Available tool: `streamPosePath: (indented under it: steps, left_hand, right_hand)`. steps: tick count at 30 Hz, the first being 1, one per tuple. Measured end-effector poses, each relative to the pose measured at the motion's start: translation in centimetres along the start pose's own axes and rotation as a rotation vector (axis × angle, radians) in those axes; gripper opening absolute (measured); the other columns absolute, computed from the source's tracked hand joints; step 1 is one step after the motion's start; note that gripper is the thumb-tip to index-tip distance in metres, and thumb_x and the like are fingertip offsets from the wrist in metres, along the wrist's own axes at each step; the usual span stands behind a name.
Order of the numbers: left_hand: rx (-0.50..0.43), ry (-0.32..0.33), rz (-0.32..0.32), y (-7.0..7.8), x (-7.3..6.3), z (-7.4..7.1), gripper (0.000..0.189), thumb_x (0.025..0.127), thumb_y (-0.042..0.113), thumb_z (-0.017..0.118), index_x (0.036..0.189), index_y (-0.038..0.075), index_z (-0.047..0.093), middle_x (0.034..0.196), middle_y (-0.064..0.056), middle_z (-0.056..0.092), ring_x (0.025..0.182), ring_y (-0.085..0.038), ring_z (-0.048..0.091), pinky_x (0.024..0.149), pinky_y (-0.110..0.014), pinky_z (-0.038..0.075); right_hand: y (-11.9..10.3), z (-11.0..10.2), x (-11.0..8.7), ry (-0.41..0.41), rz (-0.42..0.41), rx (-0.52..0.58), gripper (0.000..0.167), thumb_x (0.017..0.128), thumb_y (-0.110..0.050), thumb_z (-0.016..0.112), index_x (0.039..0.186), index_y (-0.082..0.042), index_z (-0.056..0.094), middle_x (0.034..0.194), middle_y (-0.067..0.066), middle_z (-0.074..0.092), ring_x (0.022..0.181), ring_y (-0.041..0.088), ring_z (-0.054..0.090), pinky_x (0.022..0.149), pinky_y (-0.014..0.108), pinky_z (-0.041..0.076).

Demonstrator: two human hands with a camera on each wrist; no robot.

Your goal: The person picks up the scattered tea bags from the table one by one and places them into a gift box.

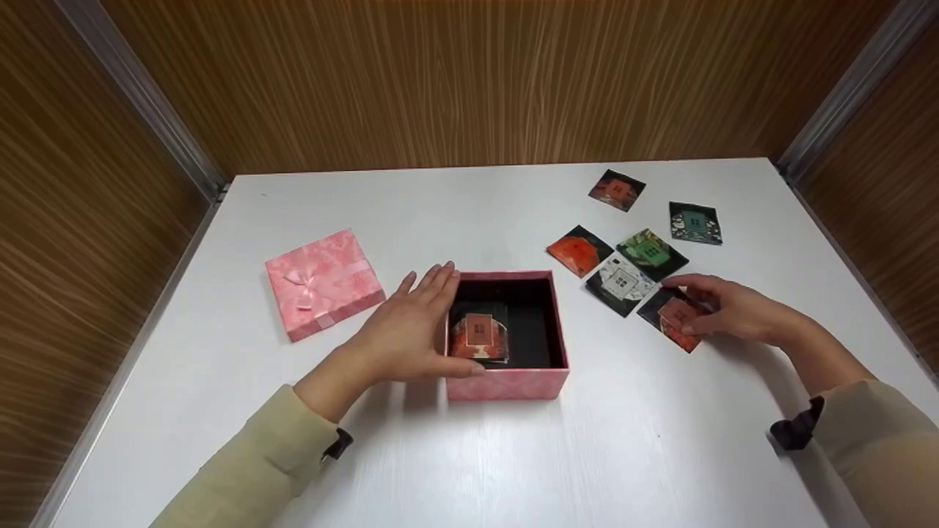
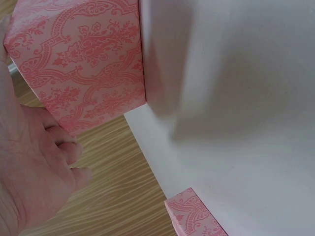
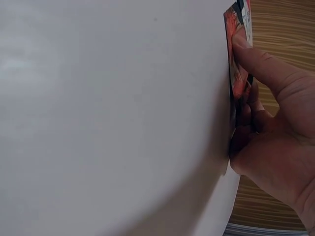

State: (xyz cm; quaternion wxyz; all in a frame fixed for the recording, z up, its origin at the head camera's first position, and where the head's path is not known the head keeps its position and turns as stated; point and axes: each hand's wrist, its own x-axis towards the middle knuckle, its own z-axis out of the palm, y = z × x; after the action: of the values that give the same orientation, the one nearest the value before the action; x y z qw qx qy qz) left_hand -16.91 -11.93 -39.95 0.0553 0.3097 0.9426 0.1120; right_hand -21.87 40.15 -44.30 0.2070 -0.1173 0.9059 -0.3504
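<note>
A pink patterned gift box (image 1: 506, 385) stands lidless, its dark inside holding a small pile of red and black square packets (image 1: 479, 336) at the left. Along its left wall lie the straight fingers of my left hand (image 1: 407, 330), the thumb across the front rim. That patterned wall (image 2: 93, 59) shows close up in the left wrist view. To the right, my right hand (image 1: 733, 312) pinches a red and black square packet (image 1: 678, 317) by its edge. In the right wrist view the thumb presses on this packet's face (image 3: 235, 59), with the other fingers partly hidden.
The pink box lid (image 1: 326, 286) with a bow lies at the left. Beyond the right hand are a white packet (image 1: 621, 282), a green one (image 1: 652, 253), an orange one (image 1: 579, 251), a teal one (image 1: 695, 222) and a brown-red one (image 1: 617, 190). Wood-grain panels (image 1: 469, 81) enclose the white table (image 1: 609, 455).
</note>
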Motion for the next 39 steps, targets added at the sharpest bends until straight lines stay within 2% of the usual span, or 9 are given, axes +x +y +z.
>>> streamPosePath:
  steps: [3, 9, 16, 20, 23, 27, 30, 35, 39]
  left_hand:
    - [-0.002, 0.002, 0.0, 0.0, 0.0, -0.1, 0.139, 0.077, 0.097, 0.054, 0.17, 0.003, 0.01, 0.178, -0.013, 0.007, 0.164, -0.025, 0.005, 0.132, -0.046, 0.004]
    - [-0.006, 0.005, 0.002, 0.0, 0.0, -0.1, 0.139, 0.077, 0.097, 0.054, 0.17, 0.003, 0.01, 0.178, -0.013, 0.007, 0.164, -0.025, 0.005, 0.132, -0.046, 0.003]
    - [0.002, 0.015, 0.013, 0.0, 0.0, 0.0, 0.138, 0.078, 0.095, 0.055, 0.169, 0.001, 0.013, 0.177, -0.014, 0.008, 0.163, -0.03, 0.01, 0.132, -0.048, 0.006]
    - [0.015, 0.015, 0.012, -0.1, 0.0, 0.0, 0.138, 0.078, 0.096, 0.054, 0.169, 0.001, 0.012, 0.177, -0.015, 0.009, 0.163, -0.03, 0.009, 0.132, -0.049, 0.006]
    - [0.017, 0.009, 0.006, 0.0, 0.0, 0.0, 0.138, 0.078, 0.097, 0.053, 0.169, 0.002, 0.011, 0.177, -0.014, 0.008, 0.163, -0.028, 0.007, 0.131, -0.049, 0.006]
    - [0.01, 0.005, 0.004, 0.0, 0.1, 0.1, 0.138, 0.078, 0.097, 0.053, 0.17, 0.002, 0.01, 0.177, -0.014, 0.008, 0.163, -0.027, 0.006, 0.131, -0.048, 0.005]
    - [0.007, 0.007, 0.004, 0.1, 0.1, 0.1, 0.138, 0.078, 0.097, 0.053, 0.17, 0.002, 0.011, 0.177, -0.014, 0.008, 0.164, -0.028, 0.007, 0.131, -0.048, 0.005]
    - [0.009, 0.004, -0.002, 0.1, 0.0, 0.0, 0.139, 0.077, 0.097, 0.053, 0.17, 0.003, 0.01, 0.177, -0.014, 0.008, 0.163, -0.027, 0.006, 0.131, -0.047, 0.005]
    - [0.012, 0.009, 0.002, 0.0, 0.0, 0.0, 0.139, 0.077, 0.098, 0.052, 0.169, 0.002, 0.011, 0.177, -0.015, 0.009, 0.163, -0.027, 0.006, 0.131, -0.048, 0.006]
  right_hand:
    - [0.0, 0.1, -0.1, 0.02, -0.005, -0.003, 0.075, 0.094, -0.013, 0.082, 0.159, -0.014, 0.046, 0.134, 0.018, 0.051, 0.12, 0.031, 0.044, 0.091, 0.026, 0.041]
    - [0.0, 0.2, -0.3, 0.069, -0.007, -0.04, 0.07, 0.096, -0.013, 0.08, 0.158, -0.015, 0.048, 0.127, 0.018, 0.052, 0.112, 0.031, 0.046, 0.086, 0.031, 0.042]
    - [-0.2, 0.6, -0.9, 0.144, -0.032, -0.026, 0.062, 0.096, -0.004, 0.078, 0.152, -0.011, 0.054, 0.11, 0.016, 0.058, 0.095, 0.027, 0.05, 0.072, 0.027, 0.047]
    - [-0.4, 0.5, -1.1, 0.172, -0.035, -0.021, 0.061, 0.096, -0.003, 0.077, 0.152, -0.01, 0.055, 0.106, 0.016, 0.056, 0.09, 0.025, 0.05, 0.067, 0.026, 0.049]
    - [-0.4, 0.4, -1.3, 0.181, -0.027, -0.025, 0.061, 0.097, -0.006, 0.077, 0.153, -0.01, 0.055, 0.108, 0.017, 0.056, 0.092, 0.026, 0.05, 0.068, 0.026, 0.048]
    - [-0.3, 0.0, -1.7, 0.197, -0.019, -0.04, 0.061, 0.098, -0.013, 0.077, 0.155, -0.01, 0.054, 0.123, 0.021, 0.061, 0.108, 0.03, 0.053, 0.078, 0.021, 0.045]
    - [-0.5, -0.4, -2.1, 0.214, -0.025, -0.027, 0.059, 0.099, -0.018, 0.078, 0.153, -0.01, 0.056, 0.129, 0.021, 0.064, 0.111, 0.03, 0.056, 0.08, 0.02, 0.047]
    - [-1.4, -1.1, -2.7, 0.251, -0.031, 0.071, 0.05, 0.099, -0.02, 0.079, 0.144, -0.006, 0.062, 0.114, 0.016, 0.067, 0.094, 0.018, 0.064, 0.075, 0.028, 0.061]
    - [-2.9, -1.5, -2.9, 0.326, -0.046, 0.123, 0.044, 0.098, -0.02, 0.08, 0.136, -0.001, 0.067, 0.106, 0.003, 0.071, 0.087, 0.009, 0.064, 0.072, 0.027, 0.062]
